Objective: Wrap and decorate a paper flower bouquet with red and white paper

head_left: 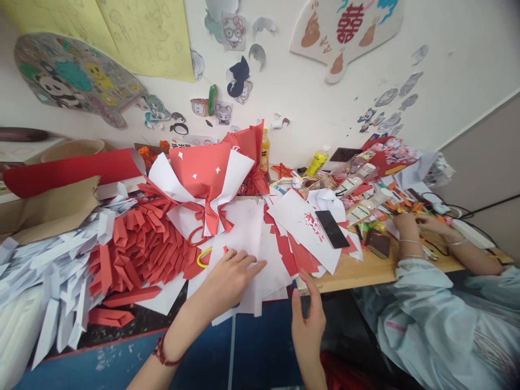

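My left hand [233, 276] lies palm down on white paper sheets [247, 227] at the table's front edge, its forefinger stretched to the right. A small red tip [225, 249] shows just beyond its fingers; what it belongs to is hidden. My right hand [309, 314] hovers at the table edge, thumb and fingers apart, holding nothing. Scissors with a yellow handle loop [203, 258] lie left of my left hand, partly under paper. Behind them rests a bouquet-shaped wrap of red and white paper [199, 173].
Heaps of folded red paper pieces [142, 238] and folded white paper pieces [69, 260] fill the left. To the right are a phone [331, 229], red paper scraps [290, 252] and a yellow bottle [317, 161]. Another person's hands [422, 227] work at the far right.
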`<state>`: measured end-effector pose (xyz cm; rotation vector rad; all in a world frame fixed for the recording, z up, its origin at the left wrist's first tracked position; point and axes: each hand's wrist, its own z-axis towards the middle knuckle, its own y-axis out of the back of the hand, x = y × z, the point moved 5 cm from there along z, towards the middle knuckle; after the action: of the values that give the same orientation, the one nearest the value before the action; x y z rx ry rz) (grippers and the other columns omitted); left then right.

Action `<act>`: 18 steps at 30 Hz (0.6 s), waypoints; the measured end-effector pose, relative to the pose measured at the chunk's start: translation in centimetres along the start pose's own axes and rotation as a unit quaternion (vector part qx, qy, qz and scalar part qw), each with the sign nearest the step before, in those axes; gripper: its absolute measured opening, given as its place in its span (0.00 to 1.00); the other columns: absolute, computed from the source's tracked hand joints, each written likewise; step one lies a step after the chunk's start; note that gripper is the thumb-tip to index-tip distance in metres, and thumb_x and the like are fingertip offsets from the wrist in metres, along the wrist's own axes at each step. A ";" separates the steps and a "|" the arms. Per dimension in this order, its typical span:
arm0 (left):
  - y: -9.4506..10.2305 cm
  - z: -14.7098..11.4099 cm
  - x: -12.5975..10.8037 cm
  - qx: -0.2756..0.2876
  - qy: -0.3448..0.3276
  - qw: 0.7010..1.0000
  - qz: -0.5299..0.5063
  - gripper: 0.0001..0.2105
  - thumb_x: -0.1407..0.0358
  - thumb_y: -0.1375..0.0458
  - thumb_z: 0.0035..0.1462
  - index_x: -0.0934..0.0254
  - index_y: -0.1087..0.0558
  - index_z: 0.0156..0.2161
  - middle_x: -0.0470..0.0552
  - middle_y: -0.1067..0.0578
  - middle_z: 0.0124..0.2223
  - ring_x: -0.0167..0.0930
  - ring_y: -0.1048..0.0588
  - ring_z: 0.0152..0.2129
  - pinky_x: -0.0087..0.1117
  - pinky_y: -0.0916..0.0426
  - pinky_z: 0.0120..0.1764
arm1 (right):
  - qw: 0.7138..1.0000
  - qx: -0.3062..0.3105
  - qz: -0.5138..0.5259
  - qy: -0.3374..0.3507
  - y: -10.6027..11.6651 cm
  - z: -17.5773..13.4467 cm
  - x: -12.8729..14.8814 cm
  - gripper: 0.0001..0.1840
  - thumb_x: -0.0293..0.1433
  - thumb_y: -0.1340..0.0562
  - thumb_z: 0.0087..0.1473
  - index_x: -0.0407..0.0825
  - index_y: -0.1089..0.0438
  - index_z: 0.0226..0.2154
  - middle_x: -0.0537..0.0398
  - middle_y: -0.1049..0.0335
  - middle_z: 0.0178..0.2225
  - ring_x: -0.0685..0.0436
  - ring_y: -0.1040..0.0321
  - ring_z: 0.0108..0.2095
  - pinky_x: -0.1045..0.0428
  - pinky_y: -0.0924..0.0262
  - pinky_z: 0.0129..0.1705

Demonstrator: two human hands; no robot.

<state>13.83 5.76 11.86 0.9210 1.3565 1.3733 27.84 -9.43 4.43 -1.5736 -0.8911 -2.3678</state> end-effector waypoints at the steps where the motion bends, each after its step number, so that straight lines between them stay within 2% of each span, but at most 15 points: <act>1: 0.2 0.0 -0.4 -0.003 -0.009 1.000 -0.014 0.28 0.78 0.49 0.61 0.60 0.41 0.65 0.55 0.26 0.54 0.39 0.29 0.47 0.42 0.39 0.47 | 1.000 0.008 -0.005 0.002 0.2 0.3 -0.2 0.21 0.41 0.42 0.63 0.48 0.33 0.54 0.42 0.33 0.57 0.36 0.37 0.59 0.37 0.45 0.62; 4: 0.8 -0.4 -1.3 -0.004 -0.027 0.998 -0.049 0.28 0.77 0.51 0.64 0.56 0.43 0.66 0.52 0.28 0.58 0.38 0.29 0.48 0.43 0.40 0.49 | 0.999 0.045 0.021 -0.022 0.0 0.5 -1.1 0.21 0.41 0.43 0.63 0.49 0.33 0.55 0.43 0.32 0.56 0.37 0.34 0.57 0.39 0.42 0.60; 7: 0.9 -1.9 -1.8 0.003 -0.020 0.997 -0.081 0.22 0.76 0.52 0.65 0.59 0.36 0.61 0.51 0.23 0.50 0.36 0.27 0.43 0.41 0.39 0.48 | 0.997 0.053 0.044 -0.045 -0.1 0.1 -2.0 0.22 0.42 0.43 0.63 0.49 0.34 0.55 0.44 0.31 0.55 0.38 0.32 0.55 0.40 0.39 0.58; 9: 0.8 -3.4 -2.0 0.005 -0.005 0.994 -0.105 0.17 0.76 0.52 0.66 0.59 0.31 0.55 0.50 0.22 0.43 0.34 0.26 0.39 0.40 0.38 0.46 | 0.997 0.032 0.040 -0.051 0.3 -0.2 -2.4 0.22 0.43 0.42 0.63 0.48 0.32 0.53 0.43 0.29 0.54 0.38 0.31 0.54 0.41 0.38 0.57; 11: 0.7 -5.2 -2.2 -0.007 0.016 0.992 -0.124 0.16 0.75 0.52 0.66 0.59 0.30 0.53 0.49 0.22 0.41 0.33 0.26 0.38 0.39 0.37 0.44 | 0.998 0.010 0.036 -0.058 1.0 -0.4 -2.8 0.22 0.44 0.41 0.61 0.47 0.29 0.50 0.42 0.27 0.52 0.38 0.29 0.52 0.42 0.36 0.55; 14: 0.6 -8.0 -2.2 -0.060 0.052 0.988 -0.134 0.15 0.74 0.53 0.67 0.59 0.30 0.53 0.49 0.21 0.42 0.33 0.25 0.38 0.38 0.36 0.43 | 0.996 -0.028 0.037 -0.075 2.3 -0.7 -3.5 0.24 0.47 0.38 0.58 0.44 0.25 0.46 0.41 0.23 0.45 0.37 0.25 0.45 0.44 0.32 0.49; 18: -0.5 -11.2 -2.0 -0.144 0.116 0.979 -0.090 0.14 0.73 0.51 0.68 0.61 0.29 0.53 0.49 0.20 0.41 0.32 0.24 0.35 0.36 0.36 0.39 | 0.991 -0.071 0.028 -0.109 3.8 -1.5 -4.8 0.27 0.50 0.35 0.54 0.43 0.23 0.42 0.45 0.21 0.33 0.38 0.23 0.32 0.47 0.30 0.38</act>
<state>3.68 0.85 10.47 0.4456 1.3298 1.5205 30.39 -14.27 1.31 -1.9136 -0.7191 -2.2978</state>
